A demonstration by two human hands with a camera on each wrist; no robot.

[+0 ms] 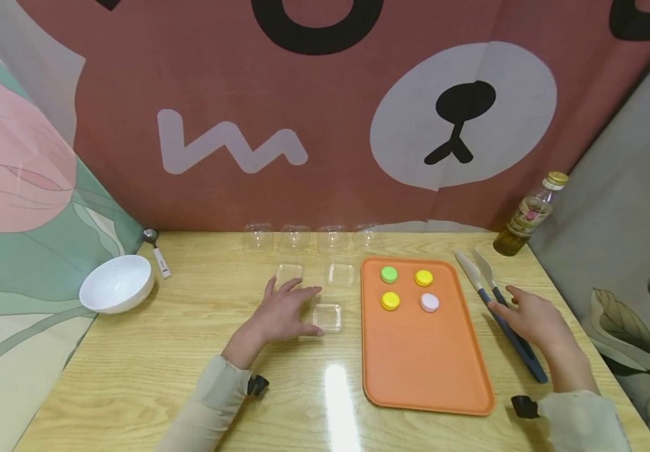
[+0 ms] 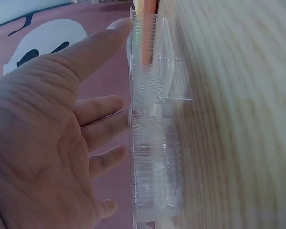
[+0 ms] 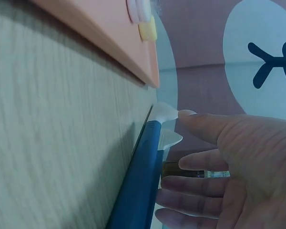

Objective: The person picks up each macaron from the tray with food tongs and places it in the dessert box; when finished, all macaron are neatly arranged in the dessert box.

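Note:
My left hand (image 1: 282, 314) reaches over the table with fingers spread, its thumb and fingertips at the near side of a small clear plastic box (image 1: 327, 318). In the left wrist view the thumb tip overlaps the upper edge of a ribbed clear box (image 2: 147, 86); whether it touches is hard to tell. Two more clear boxes (image 1: 340, 274) stand behind. Over on the right, my right hand (image 1: 536, 320) hovers by blue-handled tongs (image 1: 511, 336) with pale tips, its fingers loosely extended and holding nothing. In the right wrist view the tongs (image 3: 138, 176) lie beside the fingers.
Between the hands lies an orange tray (image 1: 421, 364) bearing a green macaron (image 1: 389, 274), two yellow macarons (image 1: 423, 278) and a pink one (image 1: 429, 302). Several clear domed pieces (image 1: 293, 238) line the back. A white bowl (image 1: 117, 285), measuring spoon (image 1: 158, 254) and bottle (image 1: 528, 216) stand farther out.

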